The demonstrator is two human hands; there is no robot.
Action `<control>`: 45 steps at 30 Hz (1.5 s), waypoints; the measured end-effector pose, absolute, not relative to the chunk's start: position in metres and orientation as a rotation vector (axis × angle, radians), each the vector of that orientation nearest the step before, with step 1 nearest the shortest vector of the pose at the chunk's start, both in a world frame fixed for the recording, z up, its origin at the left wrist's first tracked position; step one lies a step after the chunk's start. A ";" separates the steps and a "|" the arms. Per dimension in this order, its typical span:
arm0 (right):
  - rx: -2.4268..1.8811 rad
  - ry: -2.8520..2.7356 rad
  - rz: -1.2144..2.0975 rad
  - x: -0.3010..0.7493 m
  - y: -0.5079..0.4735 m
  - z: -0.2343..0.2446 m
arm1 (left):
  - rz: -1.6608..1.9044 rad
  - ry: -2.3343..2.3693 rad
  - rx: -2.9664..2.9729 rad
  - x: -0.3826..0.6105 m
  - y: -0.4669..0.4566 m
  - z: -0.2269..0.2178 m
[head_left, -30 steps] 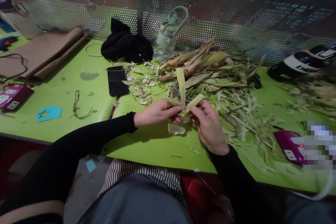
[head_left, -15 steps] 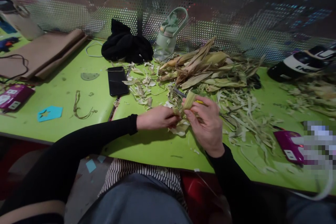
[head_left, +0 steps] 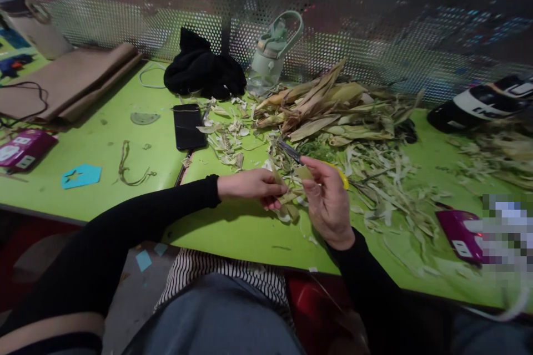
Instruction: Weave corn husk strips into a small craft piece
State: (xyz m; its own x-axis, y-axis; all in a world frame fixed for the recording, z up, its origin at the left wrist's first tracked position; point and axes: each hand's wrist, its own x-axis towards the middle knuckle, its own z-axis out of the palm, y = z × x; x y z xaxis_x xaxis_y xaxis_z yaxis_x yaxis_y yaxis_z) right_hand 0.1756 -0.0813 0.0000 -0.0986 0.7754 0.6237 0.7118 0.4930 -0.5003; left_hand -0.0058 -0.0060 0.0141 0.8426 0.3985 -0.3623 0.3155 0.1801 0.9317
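Note:
My left hand (head_left: 256,186) is closed, its fingertips pinching a strip of pale corn husk (head_left: 278,177) above the table. Slightly to its right, my right hand (head_left: 331,205) pinches a short piece of husk (head_left: 305,172) between thumb and fingers. Scissors (head_left: 289,150) with a yellow handle lie just behind the right hand, which partly covers them. More husk scraps (head_left: 291,211) are under and between both hands. A large heap of dried corn husks (head_left: 316,105) lies beyond them.
On the green table (head_left: 233,233) are shredded husks (head_left: 387,177), a black phone (head_left: 189,127), a black cloth (head_left: 204,72), a green bottle (head_left: 268,58), a black-and-white bottle (head_left: 474,102), brown paper (head_left: 79,80), a blue tag (head_left: 81,176) and a purple box (head_left: 460,233). A perforated metal screen (head_left: 366,28) stands behind.
My right hand has moved slightly lower and away from the left, and its husk piece is turned differently. More of the scissors' yellow handle shows. My left hand has stayed nearly in place.

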 end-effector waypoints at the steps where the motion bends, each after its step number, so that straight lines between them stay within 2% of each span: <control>1: -1.251 -1.812 0.017 0.176 -0.080 -0.001 | 0.054 0.601 1.368 -0.006 -0.006 0.014; 5: -1.227 -1.912 -0.313 0.180 -0.076 0.000 | 0.048 0.567 1.299 -0.005 -0.007 0.008; 7: -1.254 -1.957 -0.379 0.182 -0.075 0.002 | 0.061 0.567 1.287 -0.005 -0.006 0.005; 18: -1.132 -2.251 -0.193 0.189 -0.073 0.017 | 0.167 0.675 1.132 -0.007 0.004 0.013; 25: -1.196 -2.260 -0.308 0.185 -0.073 0.017 | 0.212 0.701 1.116 -0.007 0.001 0.017; 33: -1.213 -2.259 -0.372 0.184 -0.073 0.015 | 0.196 0.529 1.319 -0.007 0.006 0.006; 42: -1.166 -2.374 -0.411 0.185 -0.073 0.014 | 0.226 0.603 1.561 -0.010 0.003 0.005; 45: -1.193 -2.308 -0.332 0.182 -0.073 0.011 | 0.235 0.556 1.618 -0.011 0.001 0.007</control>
